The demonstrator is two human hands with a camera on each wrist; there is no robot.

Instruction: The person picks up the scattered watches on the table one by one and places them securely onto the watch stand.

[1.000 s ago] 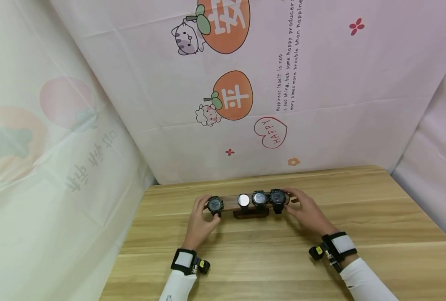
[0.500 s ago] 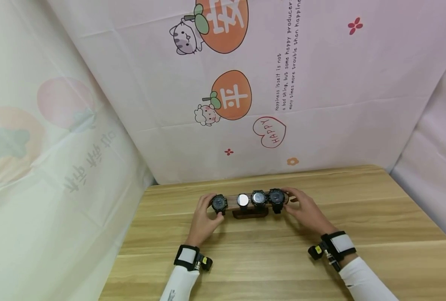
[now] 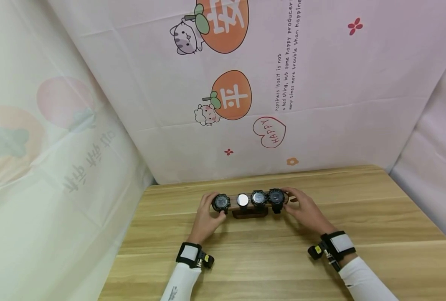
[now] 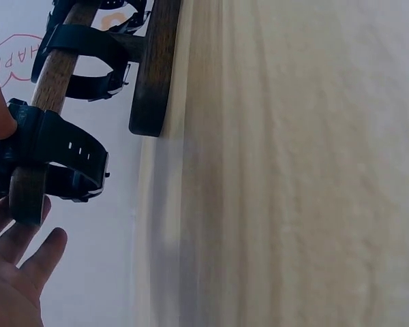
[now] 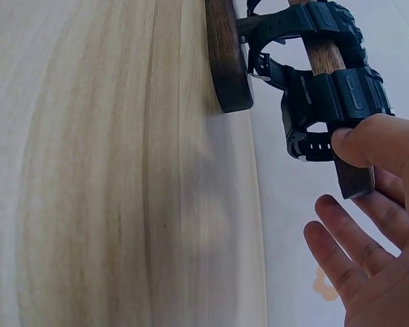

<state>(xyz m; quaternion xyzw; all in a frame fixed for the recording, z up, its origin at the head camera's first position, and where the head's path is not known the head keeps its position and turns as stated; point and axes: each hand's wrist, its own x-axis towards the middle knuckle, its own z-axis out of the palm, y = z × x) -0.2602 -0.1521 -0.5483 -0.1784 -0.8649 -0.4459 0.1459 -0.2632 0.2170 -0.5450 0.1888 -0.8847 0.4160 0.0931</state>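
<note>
A wooden T-shaped watch stand (image 3: pixel 250 214) rises from the table, its crossbar carrying several black wristwatches. My left hand (image 3: pixel 206 219) pinches the leftmost wristwatch (image 3: pixel 221 202), whose strap loops round the bar's left end in the left wrist view; the thumb presses its case. At the opposite end, my right hand (image 3: pixel 309 215) grips the bar tip beside the rightmost wristwatch (image 3: pixel 276 196). There the thumb lies on the wood and the other fingers reach behind. Between them sit a watch with a bright reflecting face (image 3: pixel 243 200) and another round black watch (image 3: pixel 258 197).
The wood-grain table (image 3: pixel 260 259) extends in front of the stand and to both sides. Behind it hangs a white printed cloth (image 3: pixel 320 125), with another white cloth (image 3: pixel 76 188) along the left side. Each wrist wears a strapped camera.
My left hand has slid the leftmost wristwatch a little to the right along the bar, closer to the other watches. The right hand has stayed at the bar's end.
</note>
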